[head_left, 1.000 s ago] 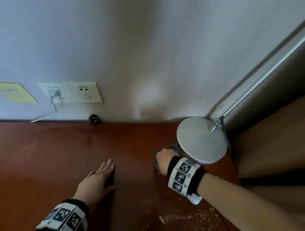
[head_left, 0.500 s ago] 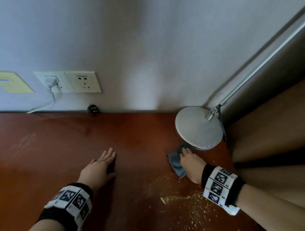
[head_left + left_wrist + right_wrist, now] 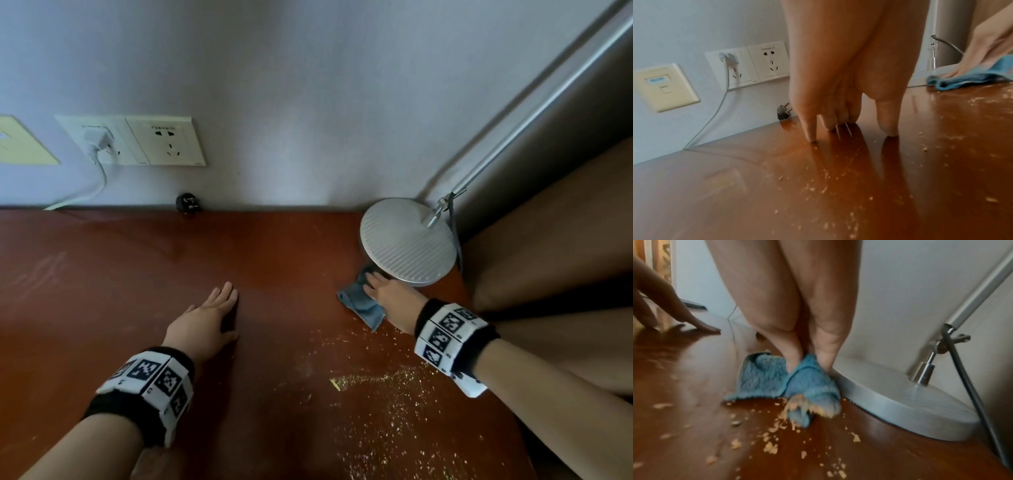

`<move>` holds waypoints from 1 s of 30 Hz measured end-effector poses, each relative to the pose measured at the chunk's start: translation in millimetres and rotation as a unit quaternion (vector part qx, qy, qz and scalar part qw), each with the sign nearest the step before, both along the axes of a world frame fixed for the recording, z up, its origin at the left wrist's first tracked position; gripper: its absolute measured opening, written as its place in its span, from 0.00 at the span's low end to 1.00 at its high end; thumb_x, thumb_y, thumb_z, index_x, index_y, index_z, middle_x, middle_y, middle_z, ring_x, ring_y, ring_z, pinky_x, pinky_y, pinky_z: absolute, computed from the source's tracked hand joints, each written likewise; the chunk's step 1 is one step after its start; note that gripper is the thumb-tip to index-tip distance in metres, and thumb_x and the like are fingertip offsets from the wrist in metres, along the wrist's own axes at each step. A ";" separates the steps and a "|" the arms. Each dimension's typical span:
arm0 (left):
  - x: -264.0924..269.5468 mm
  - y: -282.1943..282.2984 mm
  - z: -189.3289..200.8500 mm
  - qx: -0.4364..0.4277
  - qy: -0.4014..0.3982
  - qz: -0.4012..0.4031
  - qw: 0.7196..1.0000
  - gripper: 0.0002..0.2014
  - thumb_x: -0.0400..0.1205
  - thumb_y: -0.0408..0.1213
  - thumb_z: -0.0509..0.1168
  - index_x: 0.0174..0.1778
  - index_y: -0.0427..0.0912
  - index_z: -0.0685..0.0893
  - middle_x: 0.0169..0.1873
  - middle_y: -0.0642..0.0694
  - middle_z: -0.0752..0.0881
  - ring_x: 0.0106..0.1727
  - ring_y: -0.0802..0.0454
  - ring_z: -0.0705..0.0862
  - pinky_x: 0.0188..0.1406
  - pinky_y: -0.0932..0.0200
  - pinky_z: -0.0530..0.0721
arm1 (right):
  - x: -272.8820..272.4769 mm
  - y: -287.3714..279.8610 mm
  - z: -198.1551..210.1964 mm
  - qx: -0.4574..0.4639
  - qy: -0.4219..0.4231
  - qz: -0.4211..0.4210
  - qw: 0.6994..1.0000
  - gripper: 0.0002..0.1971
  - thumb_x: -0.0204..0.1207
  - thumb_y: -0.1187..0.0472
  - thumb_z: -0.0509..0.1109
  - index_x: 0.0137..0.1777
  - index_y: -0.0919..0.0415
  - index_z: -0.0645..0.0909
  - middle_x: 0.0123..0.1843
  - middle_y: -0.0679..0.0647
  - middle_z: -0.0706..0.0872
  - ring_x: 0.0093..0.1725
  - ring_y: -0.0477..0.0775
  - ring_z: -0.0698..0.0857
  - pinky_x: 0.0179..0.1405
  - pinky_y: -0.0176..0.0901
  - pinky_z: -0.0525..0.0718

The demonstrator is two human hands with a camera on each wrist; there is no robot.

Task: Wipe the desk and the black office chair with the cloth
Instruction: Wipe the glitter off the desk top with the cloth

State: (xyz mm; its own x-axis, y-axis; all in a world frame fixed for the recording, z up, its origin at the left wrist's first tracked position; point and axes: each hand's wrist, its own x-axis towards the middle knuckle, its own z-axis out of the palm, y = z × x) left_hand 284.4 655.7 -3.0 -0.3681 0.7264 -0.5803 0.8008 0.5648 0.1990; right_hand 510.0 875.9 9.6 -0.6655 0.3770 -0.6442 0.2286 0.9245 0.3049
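Wiping the desk (image 3: 102, 274) beside the lamp base (image 3: 407, 240), the right hand (image 3: 388, 296) presses the cloth (image 3: 359, 305) flat-fingered, left hand (image 3: 205, 322) splayed empty; next, sweep the crumbs (image 3: 394, 394).

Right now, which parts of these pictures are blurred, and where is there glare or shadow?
Head view: sharp, dim, wall corner behind the lamp base shadowed. Left wrist view: desk glossy, reflecting the left hand. Right wrist view: motion blur on the cloth and crumbs.
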 end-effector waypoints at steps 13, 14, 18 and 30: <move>-3.8 -0.9 -7.6 -0.010 -0.022 0.012 1.000 0.42 0.84 0.41 0.64 0.84 0.53 0.40 0.82 0.56 0.36 0.83 0.57 0.40 0.81 0.49 0.51 | -107.8 58.5 9.5 -0.125 0.193 -0.147 0.962 0.20 0.84 0.66 0.58 0.76 0.62 0.72 0.76 0.60 0.73 0.72 0.60 0.75 0.69 0.46 0.73; -3.9 -0.6 -7.5 -0.011 -0.022 0.013 1.000 0.42 0.83 0.41 0.64 0.84 0.53 0.41 0.82 0.56 0.36 0.83 0.57 0.40 0.81 0.49 0.51 | -109.8 58.7 1.8 -0.114 0.159 -0.113 0.974 0.23 0.85 0.66 0.56 0.79 0.59 0.65 0.81 0.60 0.63 0.78 0.60 0.67 0.73 0.46 0.68; -4.0 1.4 -4.6 -0.015 -0.023 0.015 1.000 0.42 0.83 0.41 0.65 0.84 0.53 0.40 0.82 0.56 0.36 0.83 0.56 0.39 0.81 0.48 0.50 | -78.7 43.5 -3.2 -0.131 0.163 -0.029 0.978 0.26 0.86 0.68 0.52 0.82 0.52 0.55 0.85 0.57 0.45 0.83 0.58 0.48 0.79 0.51 0.58; 2.0 2.2 -0.6 -0.023 -0.007 0.008 1.000 0.41 0.83 0.38 0.64 0.84 0.48 0.42 0.83 0.53 0.37 0.84 0.53 0.41 0.81 0.46 0.58 | -20.4 -12.4 6.4 -0.140 0.224 -0.057 0.963 0.32 0.81 0.75 0.55 0.83 0.58 0.51 0.85 0.55 0.46 0.83 0.50 0.45 0.81 0.42 0.53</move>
